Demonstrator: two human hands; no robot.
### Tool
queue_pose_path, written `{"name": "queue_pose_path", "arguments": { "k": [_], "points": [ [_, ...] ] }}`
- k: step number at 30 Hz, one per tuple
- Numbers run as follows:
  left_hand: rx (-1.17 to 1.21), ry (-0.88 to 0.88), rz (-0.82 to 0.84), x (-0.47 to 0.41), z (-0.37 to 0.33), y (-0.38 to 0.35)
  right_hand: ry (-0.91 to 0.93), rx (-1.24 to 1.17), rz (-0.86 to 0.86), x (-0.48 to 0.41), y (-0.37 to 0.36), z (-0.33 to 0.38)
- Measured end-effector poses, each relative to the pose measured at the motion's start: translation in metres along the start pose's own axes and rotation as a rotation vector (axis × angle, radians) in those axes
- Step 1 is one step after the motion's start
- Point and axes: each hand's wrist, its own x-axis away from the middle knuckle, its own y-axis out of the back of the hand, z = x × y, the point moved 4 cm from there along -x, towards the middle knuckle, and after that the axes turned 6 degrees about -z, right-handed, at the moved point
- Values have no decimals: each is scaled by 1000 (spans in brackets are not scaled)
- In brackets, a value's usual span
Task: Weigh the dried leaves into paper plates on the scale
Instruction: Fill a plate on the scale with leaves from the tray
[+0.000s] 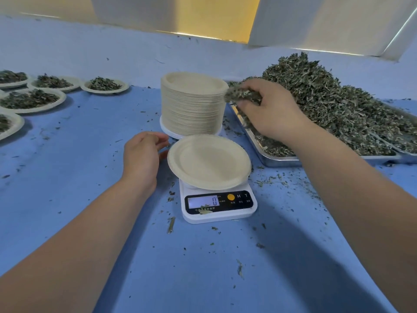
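Note:
An empty paper plate (208,161) sits tilted on the white scale (220,205), whose display reads 0. My left hand (142,154) hovers just left of the plate's rim, fingers loosely curled and holding nothing. My right hand (268,109) grips a handful of dried leaves (240,93) above the left end of the metal tray (277,160). A big heap of dried leaves (334,102) fills that tray on the right. A tall stack of paper plates (194,102) stands behind the scale.
Several filled plates of leaves (31,98) lie at the far left on the blue table cover (79,177). Leaf crumbs are scattered around the scale and tray. A pale wall and beige panels rise behind the table.

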Motion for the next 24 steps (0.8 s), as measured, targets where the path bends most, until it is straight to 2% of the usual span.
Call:
{"name": "queue_pose_path", "arguments": {
  "k": [4, 7, 9, 13, 18, 20, 22, 24],
  "points": [
    [7, -4, 14, 1, -1, -1, 92, -36, 187, 28, -21, 37],
    [14, -11, 13, 0, 0, 0, 159, 125, 495, 51, -43, 46],
    [19, -28, 10, 0, 0, 0, 167, 217, 617, 56, -48, 43],
    [12, -24, 2, -1, 1, 0, 118, 61, 494, 47, -26, 36],
    [-11, -22, 10, -2, 0, -1, -53, -151, 123, 50, -17, -9],
    [-32, -27, 8, -1, 1, -1, -69, -24, -12, 60, -18, -31],
    [-52, -29, 10, -1, 0, -1, -14, 171, -32, 69, -19, -48],
    [-72, -31, 20, 1, 0, -2, -5, 263, -24, 69, -16, -62]
  ]
}}
